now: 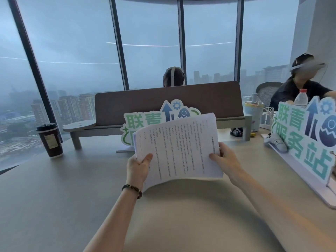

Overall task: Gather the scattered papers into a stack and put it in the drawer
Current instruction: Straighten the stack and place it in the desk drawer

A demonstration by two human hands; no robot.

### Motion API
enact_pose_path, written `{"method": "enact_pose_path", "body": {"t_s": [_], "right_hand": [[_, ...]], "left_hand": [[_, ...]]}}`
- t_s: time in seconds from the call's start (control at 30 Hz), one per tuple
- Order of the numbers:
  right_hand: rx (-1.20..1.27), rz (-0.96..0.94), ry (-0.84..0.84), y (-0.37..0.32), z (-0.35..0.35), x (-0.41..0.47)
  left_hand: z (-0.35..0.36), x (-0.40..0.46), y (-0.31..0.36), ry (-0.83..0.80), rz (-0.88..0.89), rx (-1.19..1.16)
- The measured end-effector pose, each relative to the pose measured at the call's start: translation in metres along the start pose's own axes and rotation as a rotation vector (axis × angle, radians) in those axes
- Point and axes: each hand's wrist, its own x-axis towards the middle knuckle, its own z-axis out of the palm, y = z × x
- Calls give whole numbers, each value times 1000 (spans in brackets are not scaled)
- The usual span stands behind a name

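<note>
A stack of printed white papers [177, 148] is held up above the beige desk [72, 188], its sheets bowed and fanned a little at the top. My left hand [137, 169] grips its lower left corner, thumb on the front. My right hand [226, 160] grips the lower right edge, thumb on the front too. No drawer is in view.
A dark lidded coffee cup [50, 140] stands at the left. A green and white cut-out sign [145, 124] stands behind the papers, a larger sign [307, 135] on the right. A grey desk divider [169, 102] runs across the back. Two people sit beyond it.
</note>
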Motion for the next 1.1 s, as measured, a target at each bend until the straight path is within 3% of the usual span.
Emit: {"method": "enact_pose_path", "body": {"t_s": [0.17,0.33,0.57,0.7,0.83,1.0,1.1], "right_hand": [[96,-62,72,5,12,-5],[80,-44,40,22,17,-10],[132,-110,97,16,20,-6],[27,62,-76,32,26,-8],[-44,51,-63,31,25,-6],[-117,57,-112,29,22,-7],[-127,24,-36,24,17,-4]], "left_hand": [[-3,-4,3,-100,-9,-77],[-11,-6,2,-204,-124,-200],[-11,0,7,-165,13,-166],[-15,0,-4,-170,-61,-120],[-15,2,-3,-161,-33,-72],[-16,8,-7,-143,35,152],[-18,11,-4,-134,32,221]]}}
